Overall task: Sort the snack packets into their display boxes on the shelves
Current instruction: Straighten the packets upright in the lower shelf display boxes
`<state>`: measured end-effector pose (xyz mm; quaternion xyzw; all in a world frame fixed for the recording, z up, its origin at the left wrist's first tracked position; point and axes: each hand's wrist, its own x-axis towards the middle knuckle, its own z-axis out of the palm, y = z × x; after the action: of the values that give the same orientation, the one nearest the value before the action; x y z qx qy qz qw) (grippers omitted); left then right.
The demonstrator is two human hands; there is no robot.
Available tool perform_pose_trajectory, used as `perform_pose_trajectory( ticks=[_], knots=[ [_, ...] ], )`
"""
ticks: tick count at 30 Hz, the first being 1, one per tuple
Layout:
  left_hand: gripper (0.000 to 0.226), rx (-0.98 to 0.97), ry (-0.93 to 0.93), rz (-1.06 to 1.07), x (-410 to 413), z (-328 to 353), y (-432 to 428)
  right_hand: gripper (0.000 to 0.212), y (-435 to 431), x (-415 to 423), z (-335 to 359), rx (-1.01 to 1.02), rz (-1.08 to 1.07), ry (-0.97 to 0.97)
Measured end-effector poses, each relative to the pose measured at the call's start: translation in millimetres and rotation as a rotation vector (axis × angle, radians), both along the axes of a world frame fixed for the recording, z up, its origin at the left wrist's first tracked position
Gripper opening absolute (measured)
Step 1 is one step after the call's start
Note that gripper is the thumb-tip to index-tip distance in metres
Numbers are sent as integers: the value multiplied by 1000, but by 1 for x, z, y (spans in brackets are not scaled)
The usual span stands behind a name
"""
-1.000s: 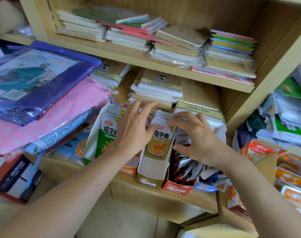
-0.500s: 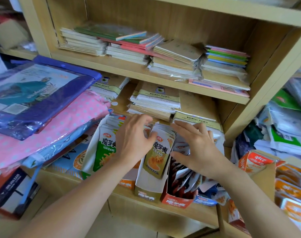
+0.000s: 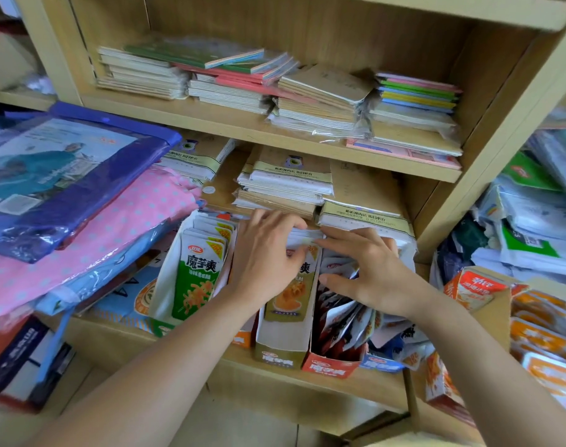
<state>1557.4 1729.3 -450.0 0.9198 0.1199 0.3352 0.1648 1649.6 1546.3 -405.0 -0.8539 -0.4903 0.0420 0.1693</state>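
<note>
Olive-gold snack packets (image 3: pixel 289 295) stand in an olive display box (image 3: pixel 280 353) at the front of the lower shelf. My left hand (image 3: pixel 263 258) curls its fingers over the white top edges of this stack. From the right, my right hand (image 3: pixel 370 272) lays fairly straight fingers on the same tops, thumb spread below. To the left, green packets (image 3: pixel 197 272) fill a white and green box. A red box (image 3: pixel 331 366) on the right holds red packets fanned out loosely. A blue box (image 3: pixel 381 364) sits past it, mostly hidden.
Stacks of notebooks (image 3: pixel 288 185) lie right behind the boxes and on the upper shelf (image 3: pixel 230 124). Bagged blue and pink goods (image 3: pixel 81 201) overhang the shelf on the left. Orange snack boxes (image 3: pixel 478 288) and more packets crowd the right side.
Both hands have moved from the front of the olive-gold packets up onto their top edges. The stack now stands more upright and further back in its box.
</note>
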Motion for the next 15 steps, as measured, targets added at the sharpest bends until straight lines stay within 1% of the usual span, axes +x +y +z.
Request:
perform_pose_trajectory(
  ticks=[2,4,5,7,11,13,15],
  knots=[
    [34,2,0,-6,1,0,-1,55,-2,2,1,50,9,41],
    [39,-14,14,-55,0,1,2,42,-8,4,5,196,40,154],
    [43,-29,26,-81,-1,1,4,34,-13,4,10,263,32,226],
    [49,-49,38,-121,-5,3,7,24,-24,5,20,397,-50,283],
    [47,-71,-10,-196,-29,15,-3,12,-54,8,33,694,-215,303],
    [47,-153,-5,-244,-49,23,-18,11,-70,6,38,742,-246,341],
    [51,-256,65,-288,-69,31,-41,10,-87,-1,39,747,-250,361]
  ],
)
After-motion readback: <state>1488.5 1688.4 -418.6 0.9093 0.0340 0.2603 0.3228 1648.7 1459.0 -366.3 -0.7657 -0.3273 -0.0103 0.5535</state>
